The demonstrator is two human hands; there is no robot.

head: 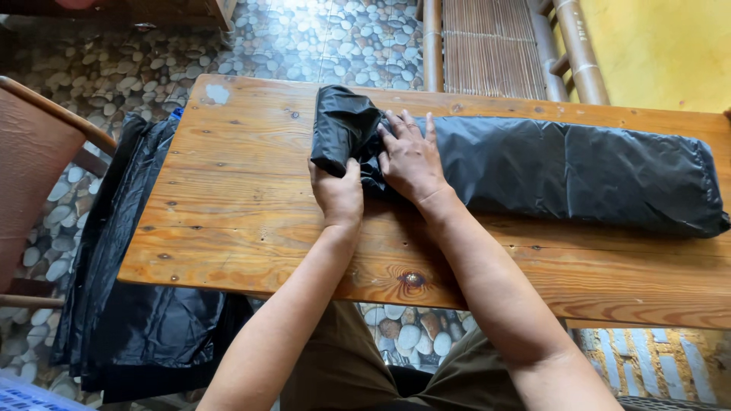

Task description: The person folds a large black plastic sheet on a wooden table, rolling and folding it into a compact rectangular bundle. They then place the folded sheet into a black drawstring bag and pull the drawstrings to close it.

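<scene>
A long black plastic sheet (579,171), folded into a flat strip, lies across the wooden table (251,152). Its left end is turned up into a loose roll (343,125). My left hand (337,194) grips the near edge of that rolled end, thumb and fingers closed on the plastic. My right hand (410,156) lies flat on the strip just right of the roll, fingers spread and pressing down.
A pile of black plastic sheets (122,289) hangs over a seat left of the table. A brown chair back (34,152) stands at the far left. A bamboo bench (495,46) and a yellow wall lie beyond the table. The floor is pebble-patterned tile.
</scene>
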